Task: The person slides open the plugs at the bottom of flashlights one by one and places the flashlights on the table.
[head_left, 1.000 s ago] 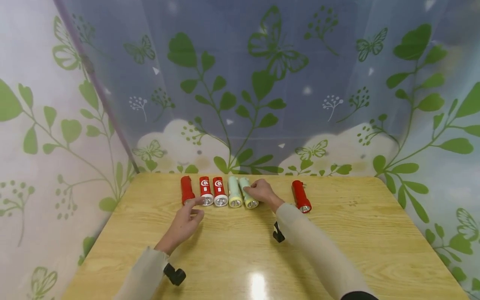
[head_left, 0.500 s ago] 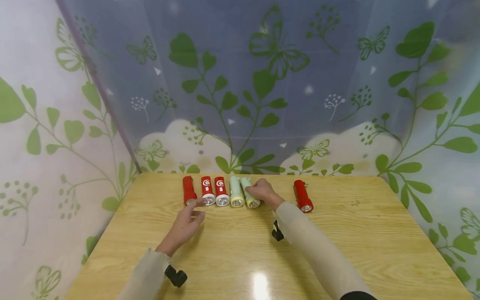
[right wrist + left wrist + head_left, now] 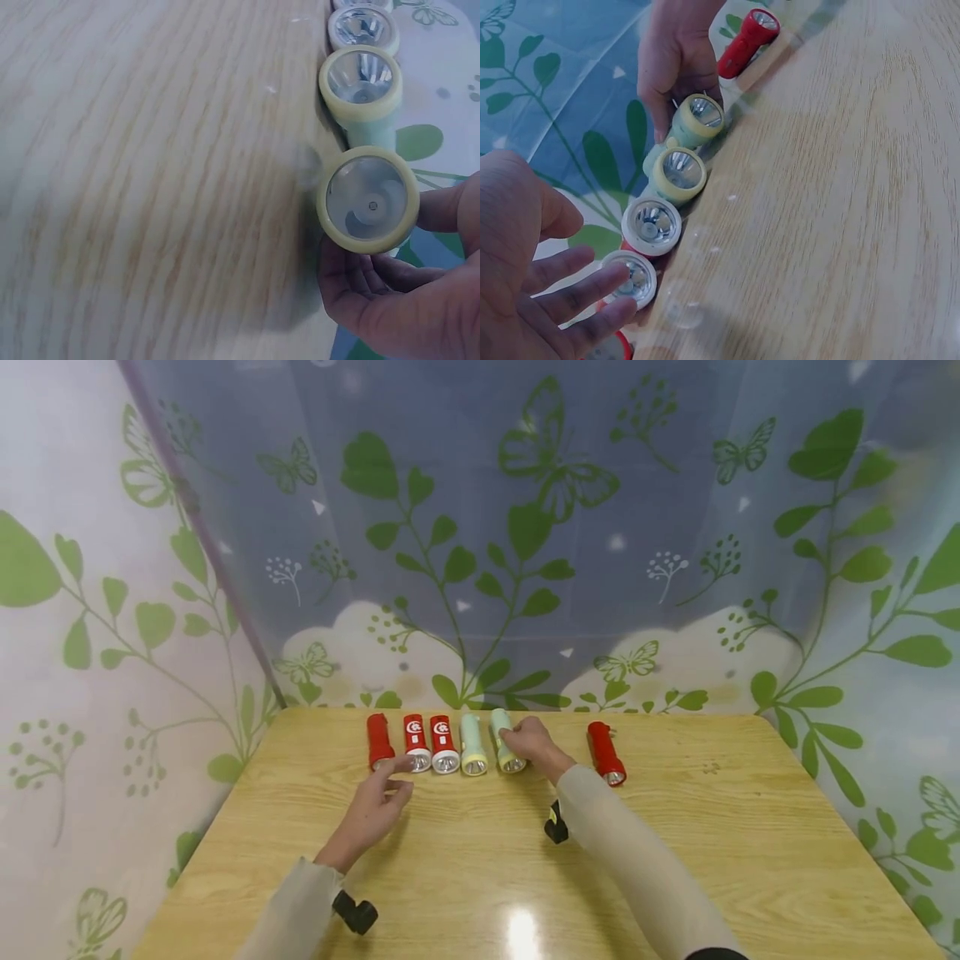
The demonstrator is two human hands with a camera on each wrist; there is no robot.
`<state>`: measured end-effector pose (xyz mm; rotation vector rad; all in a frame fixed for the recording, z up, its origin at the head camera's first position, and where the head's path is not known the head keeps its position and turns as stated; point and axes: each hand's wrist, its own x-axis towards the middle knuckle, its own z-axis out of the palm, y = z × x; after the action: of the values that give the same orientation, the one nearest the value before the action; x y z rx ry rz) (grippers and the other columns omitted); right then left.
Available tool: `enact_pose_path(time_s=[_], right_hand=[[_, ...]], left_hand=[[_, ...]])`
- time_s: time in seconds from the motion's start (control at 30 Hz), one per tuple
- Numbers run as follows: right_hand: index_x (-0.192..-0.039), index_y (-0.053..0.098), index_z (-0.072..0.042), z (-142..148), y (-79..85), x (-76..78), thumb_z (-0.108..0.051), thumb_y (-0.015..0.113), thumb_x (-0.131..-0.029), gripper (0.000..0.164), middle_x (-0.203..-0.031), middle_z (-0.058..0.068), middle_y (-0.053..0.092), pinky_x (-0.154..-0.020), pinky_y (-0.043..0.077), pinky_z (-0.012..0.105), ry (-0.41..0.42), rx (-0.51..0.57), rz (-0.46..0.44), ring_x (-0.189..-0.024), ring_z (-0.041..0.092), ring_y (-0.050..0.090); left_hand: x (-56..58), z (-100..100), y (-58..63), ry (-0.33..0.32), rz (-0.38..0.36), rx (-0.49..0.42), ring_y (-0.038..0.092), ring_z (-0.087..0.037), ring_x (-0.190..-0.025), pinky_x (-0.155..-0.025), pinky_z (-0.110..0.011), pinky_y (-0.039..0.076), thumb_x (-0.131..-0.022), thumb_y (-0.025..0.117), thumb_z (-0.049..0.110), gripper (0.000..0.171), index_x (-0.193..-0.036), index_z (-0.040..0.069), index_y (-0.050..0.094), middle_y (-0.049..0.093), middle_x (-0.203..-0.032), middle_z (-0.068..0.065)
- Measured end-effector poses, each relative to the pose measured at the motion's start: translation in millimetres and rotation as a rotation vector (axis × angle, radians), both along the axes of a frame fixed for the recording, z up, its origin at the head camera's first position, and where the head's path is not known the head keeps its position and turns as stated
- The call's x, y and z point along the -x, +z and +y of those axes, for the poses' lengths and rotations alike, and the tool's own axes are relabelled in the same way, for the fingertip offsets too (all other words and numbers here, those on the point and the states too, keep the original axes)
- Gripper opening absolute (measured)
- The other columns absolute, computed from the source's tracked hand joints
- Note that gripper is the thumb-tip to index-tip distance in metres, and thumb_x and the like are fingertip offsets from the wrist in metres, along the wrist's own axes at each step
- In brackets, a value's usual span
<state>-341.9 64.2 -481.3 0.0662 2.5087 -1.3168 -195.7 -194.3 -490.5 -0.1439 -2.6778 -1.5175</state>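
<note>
My right hand (image 3: 534, 742) grips a mint-green flashlight (image 3: 513, 763) with a yellow rim, its thumb on one side and fingers curled round the other. A matching green flashlight (image 3: 472, 739) lies just left of it, with a narrow gap between them. Further left are two red flashlights with white rims, one (image 3: 442, 732) beside the other (image 3: 414, 732). A plain red flashlight (image 3: 378, 739) ends the row. My left hand (image 3: 371, 806) hovers near the lens ends of the left flashlights, fingers loosely extended and holding nothing; it partly hides the plain red one.
Another plain red flashlight (image 3: 605, 753) lies apart, right of my right hand. The wooden table (image 3: 465, 852) reaches back to a leaf-patterned curtain (image 3: 480, 568). Each wrist wears a black camera, one on the left (image 3: 355, 912) and one on the right (image 3: 556, 823).
My right hand has shifted the held green flashlight slightly right and back, widening the gap to its neighbour. My left hand stays almost in place.
</note>
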Motion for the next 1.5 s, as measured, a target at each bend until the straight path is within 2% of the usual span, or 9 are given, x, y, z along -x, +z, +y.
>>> enact_pose_path(time_s=[0.1, 0.17, 0.27, 0.33, 0.73, 0.87, 1.03, 1.27, 1.5], right_hand=[[-0.070, 0.053, -0.007, 2.3, 3.9, 0.0, -0.026, 0.059, -0.101, 0.037, -0.071, 0.003, 0.049, -0.056, 0.045, 0.027, -0.015, 0.040, 0.010, -0.059, 0.014, 0.048], [-0.091, 0.063, 0.000, 4.2, 7.1, 0.1, -0.028, 0.058, -0.102, 0.030, -0.088, 0.009, 0.059, -0.061, 0.049, 0.027, -0.013, 0.043, 0.017, -0.071, 0.016, 0.056], [-0.124, 0.061, 0.006, 7.9, 11.1, -0.4, -0.029, 0.056, -0.103, 0.041, -0.114, 0.018, 0.063, -0.071, 0.054, 0.028, -0.018, 0.038, 0.014, -0.091, 0.022, 0.064], [-0.134, 0.057, 0.006, 11.1, 12.8, -0.8, -0.029, 0.055, -0.104, 0.047, -0.124, 0.022, 0.063, -0.076, 0.056, 0.030, -0.017, 0.040, 0.008, -0.101, 0.026, 0.065], [-0.143, 0.050, 0.005, 17.2, 23.3, -11.8, -0.027, 0.055, -0.105, 0.050, -0.135, 0.024, 0.060, -0.094, 0.058, 0.041, 0.001, 0.154, 0.037, -0.117, 0.034, 0.064], [-0.142, 0.051, 0.005, 16.8, 27.8, -18.6, -0.027, 0.054, -0.105, 0.049, -0.133, 0.024, 0.060, -0.091, 0.059, 0.041, 0.013, 0.143, 0.069, -0.115, 0.035, 0.065], [-0.136, 0.054, 0.008, 16.1, 29.6, -28.0, -0.022, 0.055, -0.105, 0.044, -0.127, 0.026, 0.062, -0.083, 0.058, 0.038, 0.042, 0.112, 0.168, -0.109, 0.034, 0.065], [-0.140, 0.050, 0.007, 12.8, 31.2, -41.6, -0.022, 0.054, -0.106, 0.046, -0.131, 0.025, 0.060, -0.088, 0.059, 0.042, 0.066, 0.118, 0.239, -0.115, 0.037, 0.063], [-0.140, 0.051, 0.005, 12.9, 37.1, -50.4, -0.021, 0.054, -0.105, 0.044, -0.129, 0.025, 0.059, -0.083, 0.059, 0.041, 0.054, 0.143, 0.313, -0.109, 0.037, 0.064]], left_hand=[[0.8, 0.6, 2.3, 0.009, 0.017, 0.006, 0.064, -0.034, -0.120, -0.099, -0.047, 0.056, -0.103, 0.054, 0.011, 0.043, -0.146, 0.007, 0.050, 0.058, -0.143, -0.016], [1.9, 1.2, 3.9, 0.018, 0.030, 0.010, 0.065, -0.033, -0.119, -0.098, -0.047, 0.056, -0.103, 0.055, 0.011, 0.042, -0.145, 0.008, 0.051, 0.059, -0.141, -0.016], [3.7, 3.2, 6.3, 0.015, 0.045, 0.012, 0.065, -0.033, -0.118, -0.099, -0.048, 0.056, -0.102, 0.056, 0.010, 0.041, -0.143, 0.008, 0.052, 0.060, -0.140, -0.017], [5.0, 5.4, 7.8, 0.013, 0.042, 0.010, 0.066, -0.033, -0.118, -0.099, -0.048, 0.056, -0.102, 0.056, 0.011, 0.041, -0.143, 0.008, 0.053, 0.061, -0.139, -0.016], [11.2, 18.8, 23.5, 0.018, 0.038, -0.003, 0.064, -0.028, -0.118, -0.098, -0.045, 0.056, -0.103, 0.057, 0.016, 0.038, -0.141, 0.016, 0.054, 0.063, -0.137, -0.013], [11.9, 23.2, 28.6, 0.007, 0.040, -0.017, 0.063, -0.028, -0.119, -0.100, -0.046, 0.055, -0.102, 0.058, 0.015, 0.039, -0.141, 0.016, 0.053, 0.061, -0.139, -0.013], [15.3, 29.3, 33.5, -0.013, 0.084, -0.016, 0.065, -0.029, -0.119, -0.099, -0.046, 0.055, -0.102, 0.057, 0.013, 0.041, -0.142, 0.017, 0.053, 0.063, -0.136, -0.012], [23.3, 40.4, 42.4, -0.049, 0.119, -0.062, 0.066, -0.031, -0.117, -0.100, -0.047, 0.055, -0.100, 0.057, 0.008, 0.042, -0.142, 0.013, 0.053, 0.063, -0.135, -0.011], [28.1, 51.4, 47.0, -0.062, 0.131, -0.080, 0.065, -0.027, -0.113, -0.094, -0.037, 0.053, -0.100, 0.057, 0.008, 0.042, -0.142, 0.013, 0.052, 0.063, -0.134, -0.010]])
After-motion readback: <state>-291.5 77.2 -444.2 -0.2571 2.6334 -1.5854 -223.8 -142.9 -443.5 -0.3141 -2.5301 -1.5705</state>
